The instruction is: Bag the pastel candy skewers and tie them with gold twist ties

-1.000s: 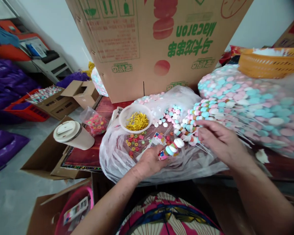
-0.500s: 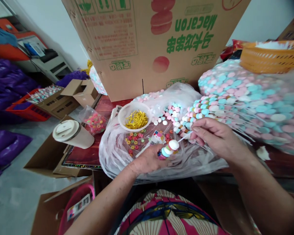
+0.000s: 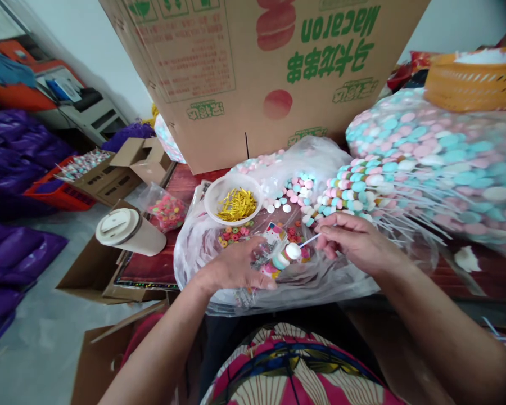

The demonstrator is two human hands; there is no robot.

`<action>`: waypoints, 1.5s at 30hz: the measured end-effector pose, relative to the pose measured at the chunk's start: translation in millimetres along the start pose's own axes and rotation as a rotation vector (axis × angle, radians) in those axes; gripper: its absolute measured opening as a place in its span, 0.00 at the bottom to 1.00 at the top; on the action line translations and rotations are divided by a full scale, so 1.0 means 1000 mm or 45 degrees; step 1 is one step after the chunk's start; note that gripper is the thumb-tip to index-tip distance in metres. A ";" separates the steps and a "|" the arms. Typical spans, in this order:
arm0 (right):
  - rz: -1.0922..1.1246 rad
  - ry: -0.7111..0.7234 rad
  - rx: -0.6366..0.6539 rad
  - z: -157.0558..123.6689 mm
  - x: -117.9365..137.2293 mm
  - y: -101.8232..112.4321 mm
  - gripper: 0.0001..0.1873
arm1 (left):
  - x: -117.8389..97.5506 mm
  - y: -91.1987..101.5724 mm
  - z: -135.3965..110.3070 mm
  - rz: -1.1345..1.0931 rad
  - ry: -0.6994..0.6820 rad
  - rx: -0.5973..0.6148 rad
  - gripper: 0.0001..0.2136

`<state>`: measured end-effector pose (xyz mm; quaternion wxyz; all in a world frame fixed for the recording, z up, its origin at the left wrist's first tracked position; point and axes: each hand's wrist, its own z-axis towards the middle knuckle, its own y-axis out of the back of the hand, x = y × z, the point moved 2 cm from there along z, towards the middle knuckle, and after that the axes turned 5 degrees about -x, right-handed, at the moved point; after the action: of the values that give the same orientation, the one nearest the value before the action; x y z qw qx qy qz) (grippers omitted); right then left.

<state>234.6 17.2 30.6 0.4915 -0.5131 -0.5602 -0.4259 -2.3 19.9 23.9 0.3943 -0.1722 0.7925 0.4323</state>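
Observation:
My right hand [image 3: 349,242] pinches the white stick of a candy skewer [image 3: 294,251], which points down and left. White and pale blue round candies are threaded on it. Around its lower end shows a clear wrapper with pink and yellow print [image 3: 271,269]; how far the skewer sits inside it I cannot tell. My left hand [image 3: 236,267] is open beside the wrapper, thumb and fingers apart. A printed card or wrapper [image 3: 275,232] lies just behind, among small ring-shaped candies [image 3: 231,233] on a clear plastic sheet [image 3: 189,253].
A white bowl [image 3: 208,205] holds gold twist ties [image 3: 238,205]. Finished-looking skewers [image 3: 358,185] lie in a pile at right, before a big bag of pastel candies [image 3: 455,152]. A lidded cup [image 3: 145,233] stands left. A large carton [image 3: 244,67] blocks the back.
My left hand has let go of the skewer and moved left, its fingers opening. The printed wrapper now shows around the candies. My right hand has shifted slightly left with the stick.

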 end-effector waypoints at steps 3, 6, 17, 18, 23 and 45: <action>0.212 -0.066 -0.052 -0.003 -0.009 0.004 0.11 | 0.006 -0.009 -0.010 0.327 0.074 -0.128 0.26; 0.354 -0.126 -0.025 -0.006 -0.008 0.004 0.12 | 0.008 -0.020 -0.009 0.163 -0.040 -0.150 0.16; 0.206 0.181 -0.098 -0.008 0.021 -0.002 0.16 | -0.029 -0.011 0.004 -0.152 -0.204 0.104 0.20; 0.208 0.161 -0.083 -0.007 0.020 -0.004 0.16 | -0.031 -0.012 0.004 -0.174 -0.233 0.114 0.22; 0.256 0.134 -0.290 -0.005 0.017 0.000 0.16 | -0.034 -0.010 0.002 -0.208 -0.250 0.075 0.36; 0.558 -0.169 -0.341 -0.001 -0.009 -0.021 0.21 | -0.001 0.021 -0.020 0.059 -0.004 0.152 0.39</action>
<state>213.9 12.7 22.8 0.4618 -0.7096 -0.4053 -0.3449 -24.1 15.5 42.8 0.3949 -0.1295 0.8201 0.3934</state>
